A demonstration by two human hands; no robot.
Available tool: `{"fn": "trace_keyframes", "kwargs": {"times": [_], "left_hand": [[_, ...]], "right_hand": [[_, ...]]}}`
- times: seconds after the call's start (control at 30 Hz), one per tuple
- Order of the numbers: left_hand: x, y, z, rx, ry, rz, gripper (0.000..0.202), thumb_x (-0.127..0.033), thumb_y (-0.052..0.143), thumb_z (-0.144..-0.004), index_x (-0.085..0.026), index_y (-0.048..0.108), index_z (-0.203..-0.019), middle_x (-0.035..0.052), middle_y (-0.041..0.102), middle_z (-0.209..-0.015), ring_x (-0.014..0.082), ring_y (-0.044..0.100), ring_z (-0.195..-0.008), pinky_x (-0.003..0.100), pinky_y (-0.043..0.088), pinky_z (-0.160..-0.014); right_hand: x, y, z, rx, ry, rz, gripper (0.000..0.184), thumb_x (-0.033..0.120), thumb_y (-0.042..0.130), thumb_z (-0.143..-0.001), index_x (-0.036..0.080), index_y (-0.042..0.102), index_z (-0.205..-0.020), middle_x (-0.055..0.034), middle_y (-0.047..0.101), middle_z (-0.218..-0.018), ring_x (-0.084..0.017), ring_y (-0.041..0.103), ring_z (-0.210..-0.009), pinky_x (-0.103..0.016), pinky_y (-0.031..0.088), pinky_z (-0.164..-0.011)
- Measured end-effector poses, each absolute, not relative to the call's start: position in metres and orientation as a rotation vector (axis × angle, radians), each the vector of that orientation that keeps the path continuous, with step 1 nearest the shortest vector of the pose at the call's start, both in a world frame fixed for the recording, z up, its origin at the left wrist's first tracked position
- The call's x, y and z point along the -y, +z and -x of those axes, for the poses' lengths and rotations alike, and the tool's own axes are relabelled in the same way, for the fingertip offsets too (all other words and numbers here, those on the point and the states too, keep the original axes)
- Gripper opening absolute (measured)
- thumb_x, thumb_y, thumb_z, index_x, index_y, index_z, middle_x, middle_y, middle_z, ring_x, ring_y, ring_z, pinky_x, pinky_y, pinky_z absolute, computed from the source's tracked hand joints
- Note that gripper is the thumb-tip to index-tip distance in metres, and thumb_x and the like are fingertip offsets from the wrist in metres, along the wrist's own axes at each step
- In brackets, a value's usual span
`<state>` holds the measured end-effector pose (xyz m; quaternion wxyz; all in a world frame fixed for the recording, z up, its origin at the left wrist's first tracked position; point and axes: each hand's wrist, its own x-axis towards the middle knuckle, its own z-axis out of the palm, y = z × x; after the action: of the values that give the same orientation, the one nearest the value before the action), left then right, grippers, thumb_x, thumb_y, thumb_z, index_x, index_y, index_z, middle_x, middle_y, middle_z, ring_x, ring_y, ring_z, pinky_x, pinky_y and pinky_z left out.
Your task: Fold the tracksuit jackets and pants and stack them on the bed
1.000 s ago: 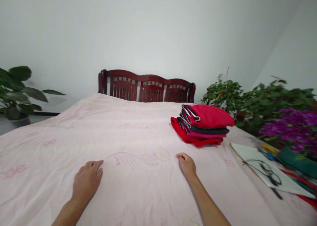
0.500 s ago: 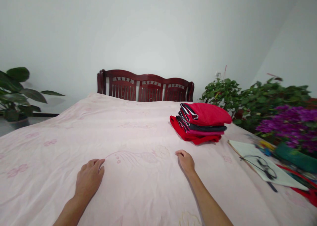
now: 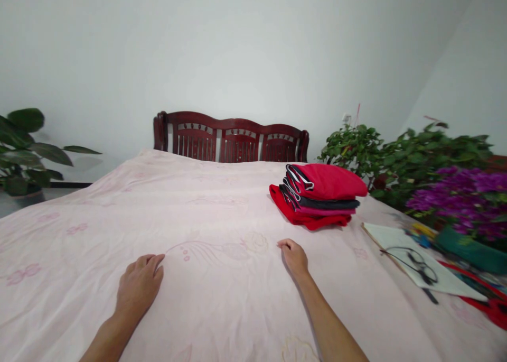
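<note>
My left hand rests palm down on the pale pink flowered bedsheet. Its fingers are loosely bent, the thumb stands a little apart, and nothing is in it. My right hand lies on the same sheet with its fingers curled in and holds nothing that I can see. Just beyond that hand sits a stack of folded clothes, red on top, with black, magenta and red layers below. White piping shows along the folds at its left side. Neither hand touches the stack.
On the right, eyeglasses lie on an open notebook. Purple flowers and leafy green plants stand behind it. A dark wooden bench back rises past the bed's far edge. Another potted plant is at left.
The whole view has shifted very slightly, so things sit a little further left. Both hands keep their places on the sheet, and the clothes stack has not moved.
</note>
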<state>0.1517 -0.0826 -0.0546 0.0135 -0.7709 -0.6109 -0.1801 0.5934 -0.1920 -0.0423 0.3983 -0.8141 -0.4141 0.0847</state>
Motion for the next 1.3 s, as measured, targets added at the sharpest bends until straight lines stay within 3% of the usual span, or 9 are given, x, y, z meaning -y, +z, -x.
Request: {"fn": "trace_keyframes", "kwargs": {"times": [0.63,1.3], "left_hand": [[0.0774,-0.0545,-0.1515,1.925,-0.558,2.416,0.046,-0.032,0.033,-0.093,-0.019,0.063,-0.126,0.0110,0.061,-0.123,0.0301,0.056,-0.109,0.041,0.043,-0.094],[0.0740,-0.0552,-0.1509,1.929,-0.599,2.414,0.045,-0.033,0.035,-0.091,-0.020,0.065,-0.122,0.0107,0.062,-0.122,0.0299,0.057,-0.107,0.042,0.044,-0.093]], "right_hand": [[0.1902,-0.0445,-0.5963,1.059,0.239,2.044,0.030,0.023,0.043,-0.079,0.028,0.072,-0.088,0.0034,0.075,-0.098,-0.018,0.066,-0.097,-0.029,0.047,-0.087],[0.1894,-0.0418,-0.5974,1.051,0.279,2.068,0.030,0.026,0.044,-0.080,0.030,0.072,-0.088,0.0044,0.075,-0.098,-0.018,0.066,-0.096,-0.028,0.046,-0.080]]}}
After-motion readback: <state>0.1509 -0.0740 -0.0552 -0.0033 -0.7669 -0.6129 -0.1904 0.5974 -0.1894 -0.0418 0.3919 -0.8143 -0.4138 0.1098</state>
